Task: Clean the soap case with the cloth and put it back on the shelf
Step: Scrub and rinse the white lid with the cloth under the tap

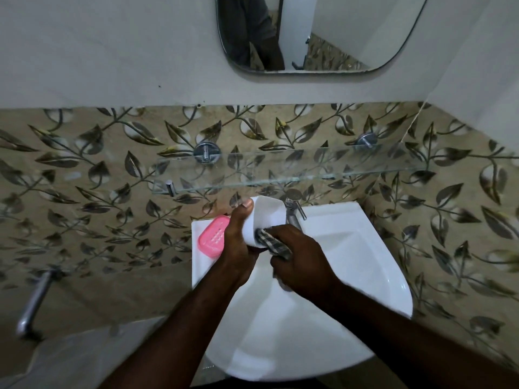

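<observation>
My left hand (237,242) grips a white soap case part (268,217) upright over the back of the sink, thumb on its left edge. Pressed against its lower end is a dark checked cloth (273,244), bunched in my right hand (302,259). A pink slotted soap case part (212,237) lies flat on the sink's rear left rim, just left of my left hand. Above both hands, a glass shelf (309,167) runs along the leaf-patterned tiled wall with nothing on it.
The white sink (365,262) fills the lower middle, with a chrome tap (293,209) right behind the white case. A mirror (323,37) hangs above the shelf. A chrome pipe fitting (32,304) sticks out of the wall at the lower left.
</observation>
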